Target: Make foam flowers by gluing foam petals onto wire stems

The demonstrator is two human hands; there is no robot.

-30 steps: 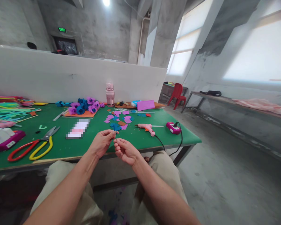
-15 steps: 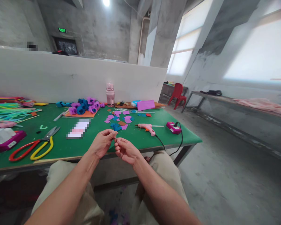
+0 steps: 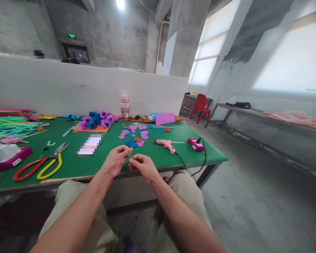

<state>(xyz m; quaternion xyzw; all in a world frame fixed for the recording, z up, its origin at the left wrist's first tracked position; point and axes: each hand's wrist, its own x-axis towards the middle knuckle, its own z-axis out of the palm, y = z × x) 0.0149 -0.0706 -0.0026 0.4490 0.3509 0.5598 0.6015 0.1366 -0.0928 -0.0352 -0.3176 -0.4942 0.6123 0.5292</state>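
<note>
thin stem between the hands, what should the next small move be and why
Probably a small twist of the thin stem with the right hand, the left hand steadying it: the left fingertips pinch its upper end, the right ones sit close at its lower end.

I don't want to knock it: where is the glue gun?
In the head view, the glue gun lies on the green table, beyond and to the right of the right hand, just left of a purple socket.
</note>
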